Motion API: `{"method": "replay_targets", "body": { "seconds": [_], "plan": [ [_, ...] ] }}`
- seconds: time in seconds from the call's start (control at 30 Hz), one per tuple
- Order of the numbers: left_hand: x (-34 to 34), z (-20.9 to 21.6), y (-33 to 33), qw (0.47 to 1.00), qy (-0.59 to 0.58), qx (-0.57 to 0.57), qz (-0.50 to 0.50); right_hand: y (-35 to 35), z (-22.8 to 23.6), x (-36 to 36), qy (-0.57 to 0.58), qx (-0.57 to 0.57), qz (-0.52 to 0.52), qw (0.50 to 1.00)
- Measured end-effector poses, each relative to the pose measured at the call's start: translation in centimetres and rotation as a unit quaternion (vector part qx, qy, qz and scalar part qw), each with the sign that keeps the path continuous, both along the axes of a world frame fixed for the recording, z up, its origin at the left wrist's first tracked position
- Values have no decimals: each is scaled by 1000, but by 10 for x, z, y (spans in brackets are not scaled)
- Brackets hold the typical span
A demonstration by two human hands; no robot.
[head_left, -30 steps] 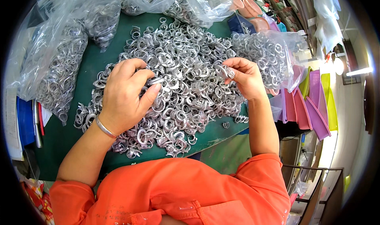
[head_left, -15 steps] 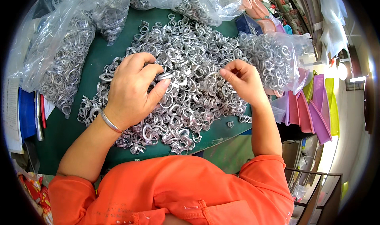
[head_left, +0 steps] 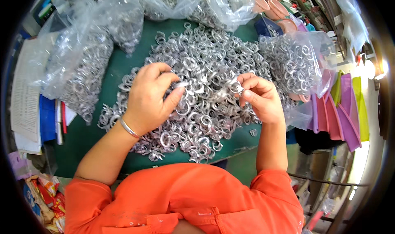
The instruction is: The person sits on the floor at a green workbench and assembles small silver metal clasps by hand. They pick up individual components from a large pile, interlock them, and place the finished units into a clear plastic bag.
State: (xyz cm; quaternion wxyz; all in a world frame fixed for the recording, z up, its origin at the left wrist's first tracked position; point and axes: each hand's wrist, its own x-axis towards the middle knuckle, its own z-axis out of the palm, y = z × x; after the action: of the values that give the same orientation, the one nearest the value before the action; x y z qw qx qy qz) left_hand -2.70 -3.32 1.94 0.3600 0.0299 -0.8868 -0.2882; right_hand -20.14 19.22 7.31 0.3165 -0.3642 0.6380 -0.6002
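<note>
A broad heap of silver-coloured metal rings (head_left: pixel 197 98) lies on a green table top. Over its left side is my left hand (head_left: pixel 150 96), a metal bangle at the wrist. Its thumb and fingers pinch a thick shiny ring (head_left: pixel 180 85). At the heap's right side, my right hand (head_left: pixel 263 97) has a small silver ring (head_left: pixel 238 87) between thumb and fingertips, raised off the pile. The finer detail of both rings is too small to make out.
Clear plastic bags of rings stand around the heap: one at left (head_left: pixel 88 69), one at right (head_left: pixel 290 59), more along the back. Pink baskets (head_left: pixel 277 10) and a dark blue bin (head_left: pixel 266 27) sit at back right. Coloured plastic trays (head_left: pixel 349 106) hang beyond the table's right side.
My right hand has turned, and a ring now shows in its fingertips. The left hand keeps its pinch. The whole view has shifted slightly.
</note>
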Motion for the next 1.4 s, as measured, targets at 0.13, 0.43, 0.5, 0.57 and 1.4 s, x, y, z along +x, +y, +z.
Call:
{"method": "replay_targets", "body": {
  "seconds": [0.13, 0.43, 0.5, 0.57, 1.4],
  "plan": [
    [3, 4, -3, 999, -46, 5, -14, -23, -12, 8, -36, -21, -21, 999],
    [-7, 41, 24, 998, 9, -7, -62, -40, -34, 26, -156, -103, 56, 981],
    [-13, 41, 33, 994, -29, 0, -104, -40, -41, 29, -132, -157, 79, 976],
    [-18, 39, 37, 992, -58, 6, -110, -38, -39, 29, -114, -183, 94, 972],
    [-39, 49, 10, 973, -32, 210, -86, -50, -30, 63, 24, -271, -35, 962]
  ]
}}
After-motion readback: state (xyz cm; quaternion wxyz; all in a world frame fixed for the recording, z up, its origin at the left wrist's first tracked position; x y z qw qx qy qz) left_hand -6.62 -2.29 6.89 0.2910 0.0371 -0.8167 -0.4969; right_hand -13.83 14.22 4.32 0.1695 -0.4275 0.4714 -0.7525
